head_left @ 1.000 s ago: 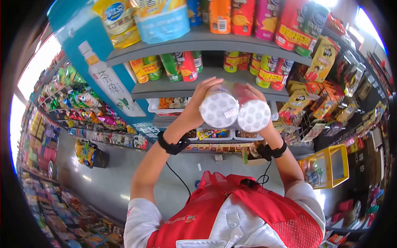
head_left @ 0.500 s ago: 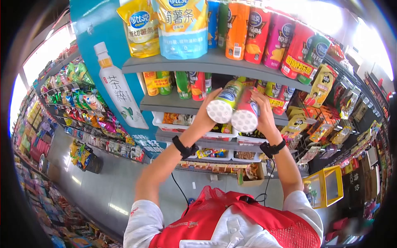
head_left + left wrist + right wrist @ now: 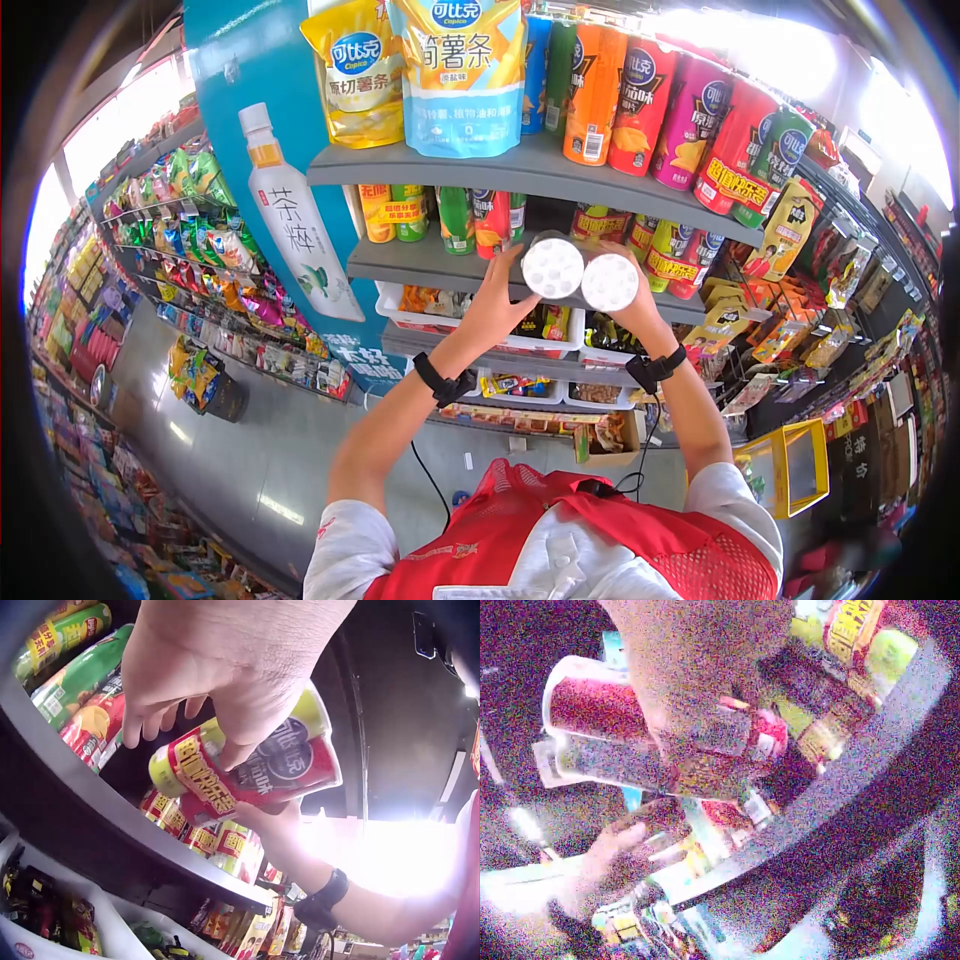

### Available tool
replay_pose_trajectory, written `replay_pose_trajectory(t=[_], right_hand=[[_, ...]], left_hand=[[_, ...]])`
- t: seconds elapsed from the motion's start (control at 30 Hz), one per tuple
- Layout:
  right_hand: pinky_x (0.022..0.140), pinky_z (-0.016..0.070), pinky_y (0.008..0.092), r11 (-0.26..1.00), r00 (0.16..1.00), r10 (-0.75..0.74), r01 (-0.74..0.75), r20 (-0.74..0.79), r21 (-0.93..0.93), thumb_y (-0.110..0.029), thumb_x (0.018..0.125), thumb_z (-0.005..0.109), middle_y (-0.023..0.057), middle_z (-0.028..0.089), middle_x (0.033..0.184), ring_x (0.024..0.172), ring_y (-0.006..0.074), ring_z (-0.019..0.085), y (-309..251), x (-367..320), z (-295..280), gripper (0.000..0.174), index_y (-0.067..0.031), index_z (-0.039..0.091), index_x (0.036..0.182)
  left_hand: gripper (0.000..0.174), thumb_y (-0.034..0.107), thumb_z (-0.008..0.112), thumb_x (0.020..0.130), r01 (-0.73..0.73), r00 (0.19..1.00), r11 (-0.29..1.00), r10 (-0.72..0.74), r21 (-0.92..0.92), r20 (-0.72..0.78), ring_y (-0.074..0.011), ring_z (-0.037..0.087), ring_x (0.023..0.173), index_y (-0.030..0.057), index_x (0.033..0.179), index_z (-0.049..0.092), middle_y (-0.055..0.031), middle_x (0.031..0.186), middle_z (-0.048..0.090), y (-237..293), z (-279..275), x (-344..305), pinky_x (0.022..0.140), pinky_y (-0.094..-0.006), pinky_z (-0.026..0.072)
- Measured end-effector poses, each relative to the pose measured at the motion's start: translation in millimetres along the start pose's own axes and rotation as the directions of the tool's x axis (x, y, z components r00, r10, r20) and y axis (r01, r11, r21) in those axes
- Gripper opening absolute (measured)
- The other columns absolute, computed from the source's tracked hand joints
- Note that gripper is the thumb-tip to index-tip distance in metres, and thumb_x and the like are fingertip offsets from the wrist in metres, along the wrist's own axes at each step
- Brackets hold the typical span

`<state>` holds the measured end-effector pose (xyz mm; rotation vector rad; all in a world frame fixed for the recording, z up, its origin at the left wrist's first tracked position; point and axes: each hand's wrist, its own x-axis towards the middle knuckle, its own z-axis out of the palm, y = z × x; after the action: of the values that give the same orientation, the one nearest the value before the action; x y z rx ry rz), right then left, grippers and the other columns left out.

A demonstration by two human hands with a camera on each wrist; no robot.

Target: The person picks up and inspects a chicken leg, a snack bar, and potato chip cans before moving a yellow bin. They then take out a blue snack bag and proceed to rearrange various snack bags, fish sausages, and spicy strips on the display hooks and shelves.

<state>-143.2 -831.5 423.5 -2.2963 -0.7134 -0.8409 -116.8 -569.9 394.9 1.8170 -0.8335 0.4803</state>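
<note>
Two chip cans joined as a twin pack (image 3: 552, 268) point their white bases at the head camera, before the middle shelf. A red and yellow band wraps the yellow-green and red cans (image 3: 201, 778). My left hand (image 3: 492, 312) is at the pack's left; in the left wrist view its thumb touches the wrap while the left hand's (image 3: 217, 667) other fingers extend loosely, off the cans. From the other side my right hand (image 3: 640, 315) grips the pack, its fingers partly hidden. The right wrist view is grainy, with the right hand (image 3: 705, 697) over the cans (image 3: 592, 709).
The middle shelf (image 3: 400, 262) holds several cans left and right of the pack. Above, the upper shelf (image 3: 560, 174) carries bags and cans. White bins (image 3: 560, 345) of small packets sit below. Hanging snacks (image 3: 790, 325) are at right, a yellow-framed stand (image 3: 822, 470) lower right.
The twin pack has turned until its sides are mostly hidden behind its bases in the head view. My left fingers have spread away from the can. More of the shelves shows than a second ago.
</note>
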Motion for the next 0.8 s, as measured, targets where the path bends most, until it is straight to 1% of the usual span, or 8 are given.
replay_pose_trajectory(t=[0.1, 0.13, 0.23, 0.3, 0.37, 0.47, 0.6, 0.8], right_hand=[[0.098, 0.0468, 0.0395, 0.979, 0.98, 0.182, -0.189, 0.087, 0.081, -0.008, 0.067, 0.079, 0.0168, 0.054, 0.127, 0.115, 0.0342, 0.055, 7, 6, 9, 0.061, -0.0042, 0.056, 0.123], [0.096, 0.0477, 0.0382, 0.99, 0.987, 0.135, -0.139, 0.088, 0.04, -0.009, 0.069, 0.077, 0.0167, 0.058, 0.123, 0.112, 0.0335, 0.058, 9, 10, 9, 0.057, -0.0023, 0.056, 0.122], [0.096, 0.0474, 0.0374, 0.957, 0.971, 0.212, -0.229, 0.109, 0.18, -0.011, 0.07, 0.077, 0.0173, 0.063, 0.118, 0.11, 0.0312, 0.06, 2, 26, 2, 0.054, -0.0002, 0.058, 0.12], [0.097, 0.0465, 0.0364, 0.966, 0.977, 0.201, -0.21, 0.073, 0.153, -0.012, 0.069, 0.08, 0.0156, 0.065, 0.117, 0.109, 0.0264, 0.061, 13, 31, 3, 0.055, -0.0003, 0.059, 0.119], [0.097, 0.0461, 0.0357, 0.932, 0.946, 0.266, -0.301, 0.185, 0.2, -0.011, 0.069, 0.081, 0.0138, 0.065, 0.118, 0.109, 0.0247, 0.061, 19, 39, -1, 0.056, -0.0008, 0.059, 0.119], [0.098, 0.0454, 0.0348, 0.923, 0.936, 0.254, -0.31, 0.243, 0.23, -0.01, 0.068, 0.081, 0.0124, 0.065, 0.119, 0.111, 0.0225, 0.06, 32, 44, 6, 0.058, -0.0009, 0.058, 0.121], [0.098, 0.0451, 0.0324, 0.957, 0.956, 0.209, -0.243, 0.206, 0.156, -0.007, 0.069, 0.08, 0.0107, 0.065, 0.119, 0.112, 0.0193, 0.059, 36, 49, 9, 0.059, -0.001, 0.057, 0.123], [0.098, 0.0454, 0.0322, 0.904, 0.916, 0.282, -0.353, 0.284, 0.242, -0.003, 0.072, 0.077, 0.0084, 0.064, 0.119, 0.11, 0.0186, 0.059, 71, 57, 27, 0.055, -0.0009, 0.057, 0.123]], left_hand=[[0.07, 0.016, 0.073, 0.083, 0.03, 0.999, 0.99, -0.025, -0.137, 0.038, -0.0377, 0.043, 0.13, 0.0004, 0.14, 0.034, -0.021, 0.135, 0.046, -3, 0, 16, 0.107, -0.0422, 0.037], [0.07, 0.017, 0.073, 0.083, 0.025, 0.998, 0.99, -0.017, -0.138, 0.052, -0.0368, 0.043, 0.129, 0.0002, 0.139, 0.035, -0.0207, 0.133, 0.047, -3, 1, 20, 0.107, -0.0417, 0.0367], [0.071, 0.019, 0.074, 0.083, -0.001, 1.0, 0.982, -0.002, -0.19, -0.016, -0.0362, 0.044, 0.128, -0.001, 0.139, 0.035, -0.0208, 0.133, 0.047, -9, 12, 34, 0.107, -0.0417, 0.0358], [0.072, 0.023, 0.074, 0.083, -0.031, 0.998, 0.977, 0.017, -0.211, -0.067, -0.0363, 0.044, 0.127, -0.0032, 0.138, 0.035, -0.0217, 0.132, 0.048, -20, 21, 43, 0.107, -0.0417, 0.0359], [0.073, 0.024, 0.075, 0.082, -0.064, 0.995, 0.986, 0.052, -0.154, -0.083, -0.0381, 0.045, 0.126, -0.0028, 0.137, 0.035, -0.0227, 0.132, 0.048, -17, 21, 50, 0.105, -0.0421, 0.0376], [0.076, 0.025, 0.078, 0.079, -0.006, 0.996, 0.999, 0.001, -0.051, -0.089, -0.0411, 0.047, 0.124, -0.0009, 0.136, 0.036, -0.0238, 0.131, 0.049, -18, 21, 51, 0.103, -0.0435, 0.0404], [0.073, 0.022, 0.078, 0.079, -0.004, 0.997, 0.994, -0.005, -0.106, -0.082, -0.0399, 0.048, 0.124, 0.0023, 0.136, 0.037, -0.0222, 0.132, 0.05, -23, 21, 58, 0.101, -0.0437, 0.0417], [0.069, 0.015, 0.075, 0.081, 0.026, 0.995, 0.998, -0.032, -0.058, -0.099, -0.0406, 0.051, 0.121, 0.0016, 0.136, 0.035, -0.0236, 0.129, 0.051, -34, 20, 63, 0.097, -0.0425, 0.0449]])
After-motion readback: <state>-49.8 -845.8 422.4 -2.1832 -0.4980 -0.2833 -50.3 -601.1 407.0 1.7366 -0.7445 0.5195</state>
